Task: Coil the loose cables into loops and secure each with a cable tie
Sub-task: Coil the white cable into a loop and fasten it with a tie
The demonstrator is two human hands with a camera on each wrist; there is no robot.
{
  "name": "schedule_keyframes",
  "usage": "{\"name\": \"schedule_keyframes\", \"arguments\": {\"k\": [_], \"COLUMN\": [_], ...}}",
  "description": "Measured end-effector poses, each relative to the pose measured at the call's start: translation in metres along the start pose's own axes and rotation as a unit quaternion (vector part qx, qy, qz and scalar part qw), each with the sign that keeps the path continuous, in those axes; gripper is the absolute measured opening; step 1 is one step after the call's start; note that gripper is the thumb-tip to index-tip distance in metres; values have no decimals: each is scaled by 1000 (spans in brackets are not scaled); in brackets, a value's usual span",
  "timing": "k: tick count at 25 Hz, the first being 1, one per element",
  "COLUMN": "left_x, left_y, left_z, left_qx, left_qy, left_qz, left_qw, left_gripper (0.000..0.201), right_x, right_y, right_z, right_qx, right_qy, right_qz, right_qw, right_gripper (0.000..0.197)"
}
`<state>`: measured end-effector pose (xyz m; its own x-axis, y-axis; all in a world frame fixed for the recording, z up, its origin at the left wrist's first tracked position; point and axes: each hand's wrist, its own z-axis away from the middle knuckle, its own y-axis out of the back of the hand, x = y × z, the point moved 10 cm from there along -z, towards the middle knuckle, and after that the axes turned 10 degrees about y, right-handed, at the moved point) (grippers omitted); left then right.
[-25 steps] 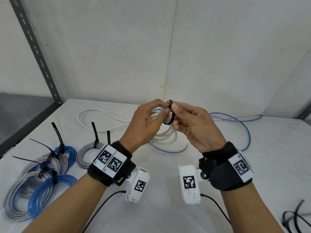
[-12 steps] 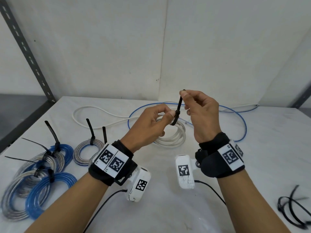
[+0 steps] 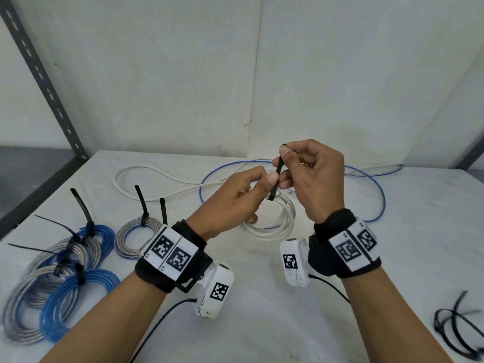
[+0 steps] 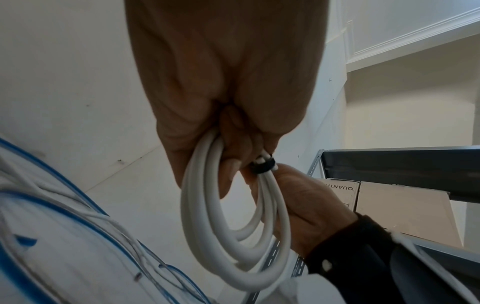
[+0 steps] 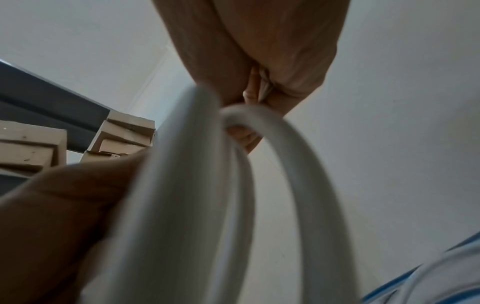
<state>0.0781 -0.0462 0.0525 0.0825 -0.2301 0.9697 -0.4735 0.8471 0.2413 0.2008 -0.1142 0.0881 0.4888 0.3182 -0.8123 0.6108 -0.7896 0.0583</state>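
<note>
Gripping white coil (image 3: 272, 221) and black tie (image 3: 278, 172), both hands above white table (image 3: 392, 258).

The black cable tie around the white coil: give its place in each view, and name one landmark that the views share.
Head: black cable tie at picture centre, its tail pinched by the right hand, the left hand at its base.
Left wrist: a black band round the white coil, right of centre.
Right wrist: not visible; hand and blurred coil fill the picture.
Shared landmark: the white coil.
</note>
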Motion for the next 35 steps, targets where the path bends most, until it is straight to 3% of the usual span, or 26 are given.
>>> {"name": "schedule_keyframes", "arguments": {"k": [7, 17, 25, 28, 31, 35], "left_x": [-2, -5, 1, -4, -11, -13], "left_y": [2, 5, 2, 10, 41, 71], "left_z": [-2, -3, -2, -5, -9, -5], "left_qx": [20, 36, 48, 76, 142, 207], "left_qy": [13, 1, -17, -2, 19, 19], "left_qz": [41, 72, 48, 57, 167, 230], "left_qw": [999, 997, 998, 995, 975, 951], "left_gripper": [40, 27, 29, 34, 31, 29], "right_x": [-12, -8, -7, 0, 6, -7], "right_y": [-1, 1, 7, 0, -16, -30], "right_z": [-1, 3, 1, -2, 4, 10], "right_qx": [3, 72, 77, 16, -68, -94], "right_qy": [32, -36, -39, -52, -48, -13], "right_qz": [-1, -171, -168, -120, -32, -32], "right_qw": [999, 982, 982, 991, 996, 995], "right_gripper": [10, 8, 9, 14, 18, 17]}}
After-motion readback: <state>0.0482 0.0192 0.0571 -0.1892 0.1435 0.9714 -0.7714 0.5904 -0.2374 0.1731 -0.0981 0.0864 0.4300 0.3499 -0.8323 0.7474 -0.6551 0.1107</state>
